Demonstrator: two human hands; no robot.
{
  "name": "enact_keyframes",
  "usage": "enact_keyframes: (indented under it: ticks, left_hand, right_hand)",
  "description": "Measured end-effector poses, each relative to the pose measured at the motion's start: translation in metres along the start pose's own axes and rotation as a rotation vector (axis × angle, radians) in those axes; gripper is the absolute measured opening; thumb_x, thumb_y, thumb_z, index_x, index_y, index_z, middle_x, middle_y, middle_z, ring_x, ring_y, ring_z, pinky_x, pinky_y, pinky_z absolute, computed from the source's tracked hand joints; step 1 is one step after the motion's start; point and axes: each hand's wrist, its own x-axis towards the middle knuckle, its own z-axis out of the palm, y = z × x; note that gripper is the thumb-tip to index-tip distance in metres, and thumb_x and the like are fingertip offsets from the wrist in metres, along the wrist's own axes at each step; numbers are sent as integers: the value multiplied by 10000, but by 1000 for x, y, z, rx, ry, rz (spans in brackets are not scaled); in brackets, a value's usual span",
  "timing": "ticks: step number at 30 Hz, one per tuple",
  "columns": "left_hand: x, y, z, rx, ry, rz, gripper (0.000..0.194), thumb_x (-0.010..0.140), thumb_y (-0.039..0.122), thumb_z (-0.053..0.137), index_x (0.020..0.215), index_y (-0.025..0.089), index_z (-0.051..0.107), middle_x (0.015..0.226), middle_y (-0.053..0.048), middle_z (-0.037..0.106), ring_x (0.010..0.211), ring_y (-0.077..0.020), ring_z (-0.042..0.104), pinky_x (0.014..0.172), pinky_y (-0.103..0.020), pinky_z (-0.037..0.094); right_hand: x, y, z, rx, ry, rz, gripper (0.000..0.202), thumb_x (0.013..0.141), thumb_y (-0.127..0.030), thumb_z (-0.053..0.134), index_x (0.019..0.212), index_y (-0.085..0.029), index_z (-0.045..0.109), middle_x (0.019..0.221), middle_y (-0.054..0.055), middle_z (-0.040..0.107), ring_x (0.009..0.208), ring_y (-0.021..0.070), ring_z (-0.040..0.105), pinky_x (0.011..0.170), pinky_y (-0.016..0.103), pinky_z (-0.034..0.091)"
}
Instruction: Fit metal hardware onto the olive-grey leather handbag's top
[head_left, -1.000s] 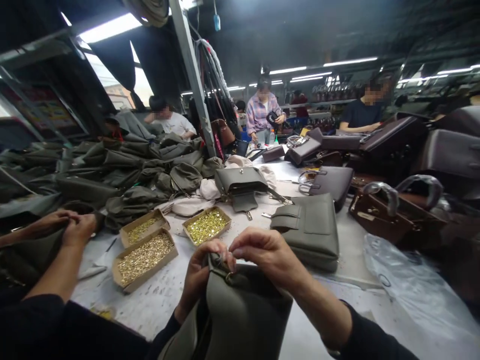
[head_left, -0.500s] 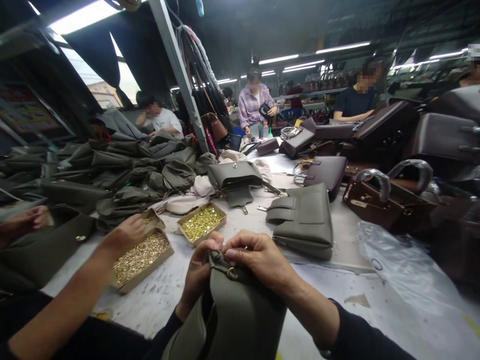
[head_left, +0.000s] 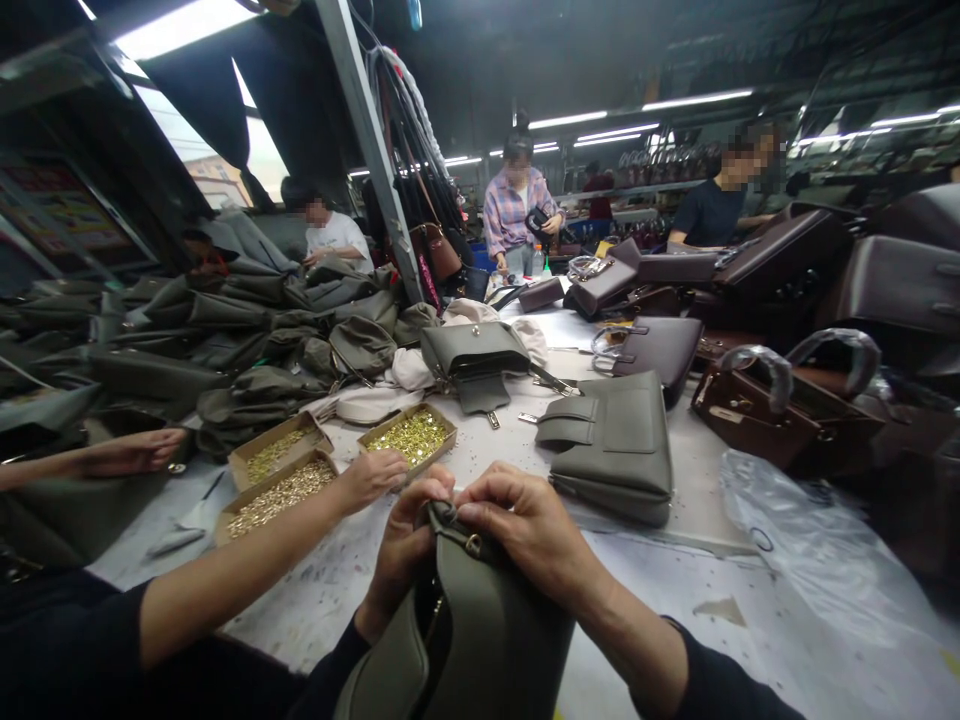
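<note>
Close in front of me stands an olive-green handbag, its open top edge gathered at the upper corner, where a small gold ring shows. My left hand is closed around that corner from the left side. With thumb and fingers pinched, my right hand grips the same corner from the right. Both sets of fingertips nearly meet there; any small part between them is hidden. Just beyond my hands lies a cardboard box of shiny gold hardware.
A co-worker's hand reaches into that box from the left. Two more hardware boxes sit nearby. Green bags lie ahead, with brown bags and clear plastic at right. A metal post rises behind.
The co-worker's near hand has moved right, from the left boxes to the middle box; their other hand has also come rightward. My hands keep their grip on the handbag's corner.
</note>
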Motion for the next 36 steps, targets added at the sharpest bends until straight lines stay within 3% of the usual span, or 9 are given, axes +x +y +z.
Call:
enact_keyframes:
  ticks: [4,12,17,23,29,33,36]
  left_hand:
    - [0,1,1,-29,-28,29,211,628,251,871,793,269,741,924,-21,550,776,-177,541,637,-261,504]
    - [-1,3,2,-39,-73,-23,218,630,220,833,819,293,751,881,-7,506,729,-164,504,603,-245,461]
    - [-3,4,-3,-45,-62,-38,217,629,212,836,819,285,760,896,-7,504,720,-147,500,606,-232,453]
    - [-6,3,-1,-83,-102,-38,237,637,256,861,849,275,757,918,-4,493,767,-153,506,661,-240,464]
    - [-9,0,-2,-78,-131,-18,257,671,233,848,896,262,727,976,-5,491,761,-131,523,661,-214,462]
    - [-10,0,1,-83,-161,-18,272,688,208,840,918,262,704,1011,-3,490,734,-112,526,651,-205,458]
    - [-9,0,4,-85,-163,-8,264,716,216,827,940,266,696,998,-4,500,763,-123,533,680,-214,465]
  right_hand:
    - [1,1,-1,-116,-1,-70,71,886,-244,716,870,-230,783,840,9,659,812,158,608,744,273,425]
    - [4,6,-4,-13,-41,-18,40,838,-217,758,806,-194,750,811,-4,668,791,152,606,740,265,441]
    - [3,3,-9,-129,-132,-142,78,905,-191,695,887,-204,771,877,13,679,854,155,633,795,268,456]
    - [5,-2,-14,-288,-199,-166,82,898,-145,702,898,-211,752,881,4,670,844,148,627,785,265,445]
    - [3,-8,-17,-541,-276,-333,125,1004,-242,575,921,-204,660,873,22,620,854,173,530,773,300,394]
    - [3,-4,-17,-496,-327,-322,182,1041,-275,488,936,-204,619,882,25,587,873,177,509,797,306,396]
    - [4,5,-15,-353,-261,-233,185,1018,-320,530,898,-202,607,875,11,570,862,166,516,787,291,401]
